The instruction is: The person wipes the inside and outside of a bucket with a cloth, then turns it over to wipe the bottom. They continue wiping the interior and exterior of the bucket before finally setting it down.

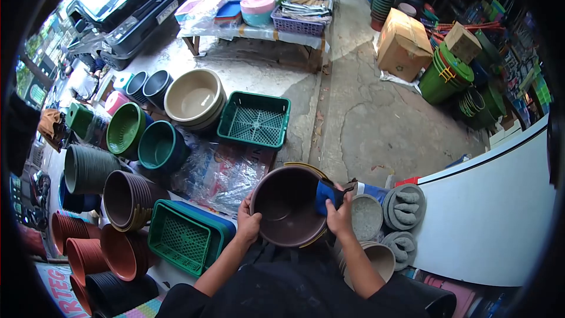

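Observation:
A dark brown plastic bucket point(287, 215) is in front of my body, its open mouth tilted up toward me. My left hand point(249, 224) grips its left rim, thumb over the edge. In my right hand point(339, 217) is a blue cloth point(323, 195) with a dark edge, pressed against the bucket's right rim. Part of the cloth hangs inside the mouth. A yellow handle or band point(307, 168) shows along the bucket's far edge. My right fingers are partly hidden behind the cloth and rim.
Stacks of brown pots point(126, 200), green baskets point(182, 238) and a green crate point(255, 119) stand to the left and ahead. Stone mortars point(404, 207) and a white panel point(488, 206) are at right. Farther off are a cardboard box point(404, 44) and a parked car point(126, 9).

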The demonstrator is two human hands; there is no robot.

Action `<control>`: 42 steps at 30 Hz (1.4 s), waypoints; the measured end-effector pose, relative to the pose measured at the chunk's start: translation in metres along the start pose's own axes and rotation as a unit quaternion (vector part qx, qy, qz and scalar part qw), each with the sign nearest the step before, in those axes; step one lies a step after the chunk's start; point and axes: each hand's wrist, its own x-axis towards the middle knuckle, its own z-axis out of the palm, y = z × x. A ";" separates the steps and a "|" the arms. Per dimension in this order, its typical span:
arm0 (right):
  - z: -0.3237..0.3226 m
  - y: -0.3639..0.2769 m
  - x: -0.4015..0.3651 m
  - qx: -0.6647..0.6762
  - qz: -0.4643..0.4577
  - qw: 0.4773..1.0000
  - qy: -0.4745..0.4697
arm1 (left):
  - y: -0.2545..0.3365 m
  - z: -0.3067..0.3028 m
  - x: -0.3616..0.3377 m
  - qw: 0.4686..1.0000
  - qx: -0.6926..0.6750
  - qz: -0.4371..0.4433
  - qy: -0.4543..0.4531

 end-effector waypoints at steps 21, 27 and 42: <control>0.167 -0.065 0.000 -0.178 -0.228 0.749 -0.596 | 0.030 -0.005 -0.037 0.981 -0.084 0.176 0.003; 0.168 -0.033 0.066 -0.260 -0.231 0.706 -0.617 | 0.054 0.001 -0.036 0.973 -0.121 0.194 0.030; 0.143 -0.076 0.093 -0.353 -0.312 0.587 -0.658 | 0.081 -0.009 -0.030 0.975 -0.085 0.201 0.028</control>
